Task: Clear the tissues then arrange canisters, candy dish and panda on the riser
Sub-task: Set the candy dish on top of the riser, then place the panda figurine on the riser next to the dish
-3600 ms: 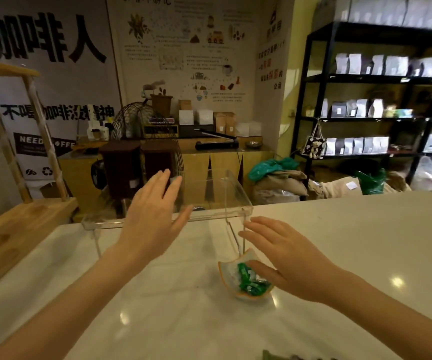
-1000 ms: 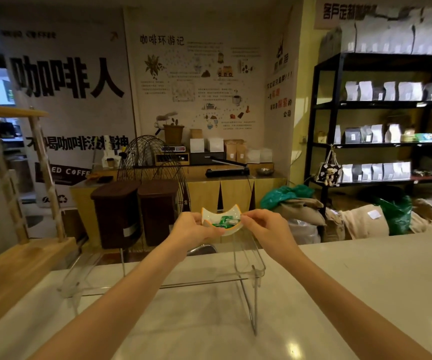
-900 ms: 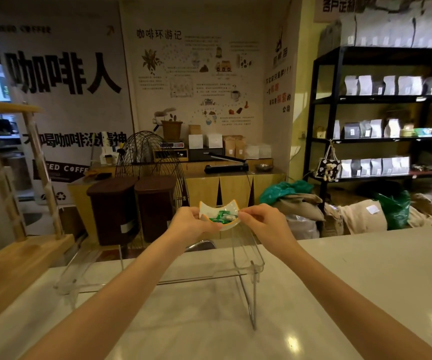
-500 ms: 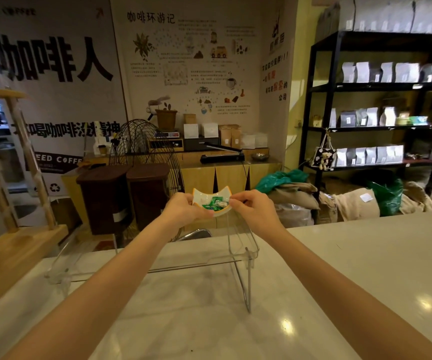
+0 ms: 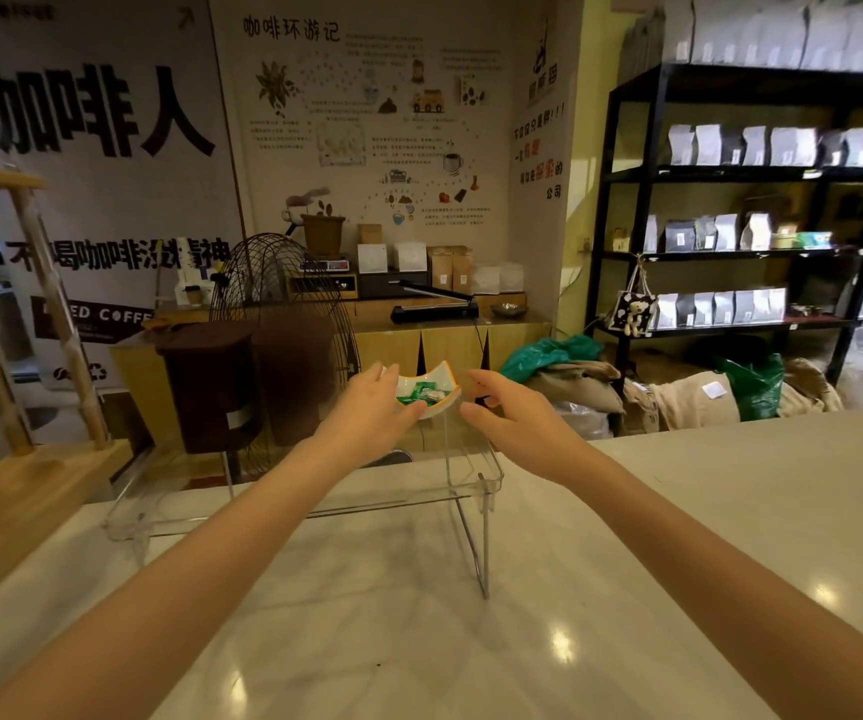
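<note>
candy dish (image 5: 432,389) on clear riser (image 5: 473,472) | hands spread, left (image 5: 375,407) touching dish, right (image 5: 510,415) apart

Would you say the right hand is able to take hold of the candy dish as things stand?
Probably yes. The right hand is open just beside the candy dish on the riser, with nothing between them; the left hand touches the dish's other side.

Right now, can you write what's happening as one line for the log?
step: candy dish onto clear riser | left hand: touching dish | right hand: open, off dish | canisters, panda: not visible
</note>
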Demonstrator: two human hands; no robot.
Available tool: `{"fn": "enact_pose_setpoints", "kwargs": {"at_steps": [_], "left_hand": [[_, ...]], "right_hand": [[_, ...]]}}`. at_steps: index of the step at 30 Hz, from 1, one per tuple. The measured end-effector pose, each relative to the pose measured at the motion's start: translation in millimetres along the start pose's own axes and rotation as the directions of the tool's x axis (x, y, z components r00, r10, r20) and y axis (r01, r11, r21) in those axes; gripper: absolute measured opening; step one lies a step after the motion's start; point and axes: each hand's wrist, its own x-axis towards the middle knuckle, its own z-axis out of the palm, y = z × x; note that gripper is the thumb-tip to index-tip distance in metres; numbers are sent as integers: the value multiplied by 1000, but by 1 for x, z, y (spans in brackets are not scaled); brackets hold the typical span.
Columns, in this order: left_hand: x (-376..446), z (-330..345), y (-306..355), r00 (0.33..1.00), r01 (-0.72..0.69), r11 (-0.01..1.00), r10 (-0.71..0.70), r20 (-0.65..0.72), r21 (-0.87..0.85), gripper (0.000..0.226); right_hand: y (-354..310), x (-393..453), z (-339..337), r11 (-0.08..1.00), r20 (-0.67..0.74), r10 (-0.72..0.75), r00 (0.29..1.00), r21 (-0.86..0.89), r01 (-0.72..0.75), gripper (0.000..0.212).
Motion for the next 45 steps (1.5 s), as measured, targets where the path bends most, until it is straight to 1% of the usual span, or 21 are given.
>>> {"fn": "enact_pose_setpoints", "kwargs": {"at_steps": [4, 6, 9, 12, 14, 15, 17, 22, 25, 27, 32, 36, 38, 41, 43, 45], "left_hand": [[-21, -9, 5, 994, -106, 989, 106, 1, 101, 64], [-37, -11, 8, 986, -166, 982, 167, -5, 92, 63], [-66, -8, 15, 972, -231, 971, 233, -17, 67, 64], [-101, -2, 25, 953, -299, 948, 302, -7, 110, 64], [-127, 5, 29, 929, -368, 920, 371, 7, 133, 69], [-140, 9, 30, 916, -401, 907, 401, 24, 127, 72], [-165, 19, 33, 897, -441, 893, 434, 88, 87, 70], [-210, 46, 37, 841, -478, 878, 456, 292, 3, 66], [-226, 58, 35, 786, -498, 865, 477, 392, -54, 72], [-234, 64, 35, 762, -516, 855, 489, 424, -59, 77], [-248, 68, 34, 772, -529, 847, 508, 381, -56, 87], [-250, 70, 33, 760, -564, 825, 533, 372, -28, 93], [-250, 69, 34, 752, -582, 813, 544, 372, -12, 91], [-249, 67, 35, 733, -622, 783, 579, 357, 7, 77], [-247, 63, 34, 728, -632, 774, 583, 360, 25, 77], [-244, 58, 32, 735, -626, 779, 574, 360, 36, 82]], "right_hand": [[2, -34, -16, 983, 33, -38, 999, -177, 44, 55], [3, -59, -23, 969, 48, -74, 996, -231, 83, 55], [5, -99, -29, 963, 61, -78, 995, -253, 91, 57], [7, -139, -31, 955, 101, -50, 994, -288, 78, 56], [7, -165, -33, 950, 144, -42, 989, -300, 84, 55], [8, -178, -34, 950, 163, -37, 986, -299, 85, 55], [9, -200, -34, 951, 204, -24, 979, -299, 86, 56], [8, -244, -30, 951, 328, 28, 944, -299, 75, 56], [6, -260, -28, 954, 367, 34, 930, -290, 79, 57], [6, -267, -26, 949, 388, 31, 921, -301, 95, 59], [7, -273, -23, 946, 394, 56, 917, -314, 77, 53], [8, -274, -19, 949, 378, 49, 925, -305, 75, 46], [8, -272, -18, 952, 374, 48, 926, -296, 71, 41], [7, -265, -21, 956, 387, 64, 920, -288, 55, 39], [5, -260, -23, 959, 400, 78, 913, -281, 41, 40], [2, -254, -24, 961, 405, 74, 911, -272, 43, 41]]}}
